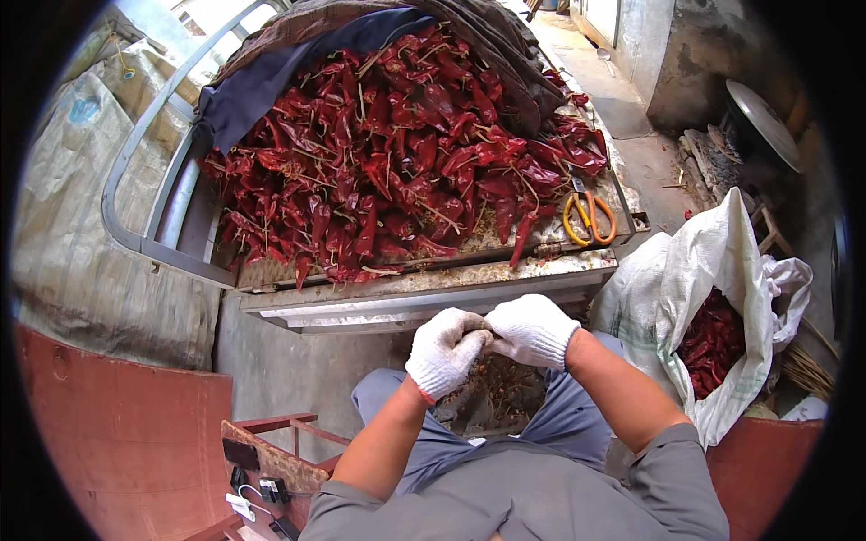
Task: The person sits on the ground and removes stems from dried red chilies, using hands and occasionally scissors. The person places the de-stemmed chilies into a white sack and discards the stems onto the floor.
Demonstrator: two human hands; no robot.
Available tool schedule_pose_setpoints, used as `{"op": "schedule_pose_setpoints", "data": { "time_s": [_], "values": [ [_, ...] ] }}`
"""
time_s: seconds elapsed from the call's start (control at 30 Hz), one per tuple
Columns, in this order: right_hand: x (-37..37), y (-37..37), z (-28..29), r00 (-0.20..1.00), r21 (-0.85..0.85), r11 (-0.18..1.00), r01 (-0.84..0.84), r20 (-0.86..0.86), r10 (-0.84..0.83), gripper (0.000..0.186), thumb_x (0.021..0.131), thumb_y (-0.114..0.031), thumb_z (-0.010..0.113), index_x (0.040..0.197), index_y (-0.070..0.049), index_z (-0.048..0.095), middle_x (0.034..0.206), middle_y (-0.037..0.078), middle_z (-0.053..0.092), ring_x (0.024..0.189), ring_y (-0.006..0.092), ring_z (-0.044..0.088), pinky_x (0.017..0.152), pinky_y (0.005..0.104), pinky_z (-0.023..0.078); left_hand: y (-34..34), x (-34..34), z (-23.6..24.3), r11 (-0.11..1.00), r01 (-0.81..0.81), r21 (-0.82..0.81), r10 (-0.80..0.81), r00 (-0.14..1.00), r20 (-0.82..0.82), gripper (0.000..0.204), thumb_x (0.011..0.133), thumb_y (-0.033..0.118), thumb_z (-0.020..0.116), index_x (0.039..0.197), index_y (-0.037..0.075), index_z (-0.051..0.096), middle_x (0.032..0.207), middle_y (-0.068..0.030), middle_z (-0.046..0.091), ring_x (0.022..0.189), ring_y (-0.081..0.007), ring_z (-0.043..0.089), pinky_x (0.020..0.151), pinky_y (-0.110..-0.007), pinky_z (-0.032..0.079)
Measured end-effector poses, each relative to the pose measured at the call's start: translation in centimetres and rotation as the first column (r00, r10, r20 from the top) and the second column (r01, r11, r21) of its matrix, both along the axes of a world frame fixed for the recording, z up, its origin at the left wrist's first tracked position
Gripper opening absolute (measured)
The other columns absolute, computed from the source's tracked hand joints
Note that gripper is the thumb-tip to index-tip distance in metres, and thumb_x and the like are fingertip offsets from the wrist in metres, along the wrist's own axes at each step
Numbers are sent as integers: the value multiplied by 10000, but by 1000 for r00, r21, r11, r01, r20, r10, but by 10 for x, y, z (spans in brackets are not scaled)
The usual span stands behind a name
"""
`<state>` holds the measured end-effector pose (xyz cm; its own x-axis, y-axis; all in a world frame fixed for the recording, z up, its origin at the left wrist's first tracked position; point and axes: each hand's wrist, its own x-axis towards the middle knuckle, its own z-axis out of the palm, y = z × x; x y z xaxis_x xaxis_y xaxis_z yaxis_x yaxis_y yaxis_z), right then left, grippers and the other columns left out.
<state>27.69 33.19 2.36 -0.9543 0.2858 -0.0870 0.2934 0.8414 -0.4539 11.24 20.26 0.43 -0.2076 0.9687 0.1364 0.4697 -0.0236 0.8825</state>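
Note:
My left hand and my right hand, both in white knit gloves, meet in front of me below the cart's front edge. Their fingertips are pinched together, and whatever is between them is hidden. A heap of dried red chili peppers with pale stems lies on the metal cart bed above them, partly under dark cloth. Scissors with yellow and orange handles rest at the bed's right front. A white woven sack holding red peppers stands open at my right.
A curved metal rail borders the cart's left side. Reddish curved boards lie at lower left, beside a wooden stand bearing small devices and cables. A large round lid leans by the right wall. Loose debris covers the ground between my legs.

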Motion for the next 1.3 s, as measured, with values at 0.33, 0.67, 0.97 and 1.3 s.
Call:
{"op": "schedule_pose_setpoints", "data": {
  "time_s": [0.33,0.67,0.97,1.3],
  "values": [
    [12,-17,-39,888,0,1000,22,-460,-20,186,855,-279,753,877,-115,670,784,122,641,731,371,651,675,475,512,-13,15,-16,951,45,-306,285,256,924,126,1013,105,643,1054,-12,665,902,-120,698,695,-144,610,538,-231,443],
    [22,-22,-30,763,-164,976,145,-609,-215,149,850,-104,751,998,-89,741,803,115,673,737,296,674,706,397,542,-13,9,-37,905,-261,-337,400,251,882,59,1008,76,647,997,30,683,867,-57,700,638,-107,600,524,-211,451],
    [-8,71,-24,530,-67,547,834,-177,-830,577,895,-547,734,1128,-21,684,1041,219,742,1007,393,719,874,470,555,-36,-7,-69,897,-177,-404,270,945,185,536,865,148,820,1342,-27,648,1158,-112,755,993,-151,715,934,-307,566],
    [2,64,-31,519,-248,614,750,-356,-778,327,912,-352,741,1058,-60,735,1017,176,741,972,351,712,831,427,558,-18,-2,-41,943,-138,-303,249,898,363,389,945,169,759,1274,-27,692,1051,-93,765,944,-130,703,848,-283,567]
  ]
}}
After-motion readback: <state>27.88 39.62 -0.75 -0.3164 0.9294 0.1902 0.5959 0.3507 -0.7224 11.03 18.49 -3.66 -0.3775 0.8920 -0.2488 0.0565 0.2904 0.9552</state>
